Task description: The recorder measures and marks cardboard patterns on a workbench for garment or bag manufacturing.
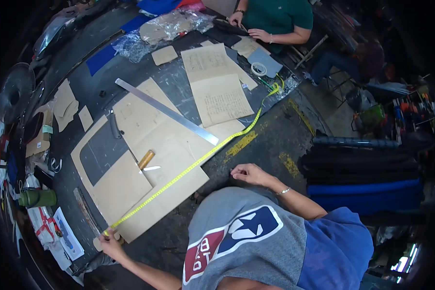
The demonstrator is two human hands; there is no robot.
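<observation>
My left hand (112, 244) pinches the near-left end of a yellow tape measure (171, 181). The tape runs diagonally over brown cardboard sheets (169, 203) and along the table's edge to the far right, where it curls. My right hand (250, 174) hangs off the tape, in front of the table edge, its fingers loosely bent and apart with nothing visible in them. A steel ruler (166, 111) lies across the cardboard. Nearer are a wooden-handled awl or knife (146, 159), a small white blade (152, 168) and a dark-handled cutter (114, 125).
Paper sheets with handwriting (220, 89) lie farther back beside a tape roll (258, 69). Clear plastic wrap (152, 36) covers part of the far table. A co-worker's hands (260, 35) work at the far edge. A green bottle (37, 197) lies at left; folded dark and blue fabric (362, 191) is stacked at right.
</observation>
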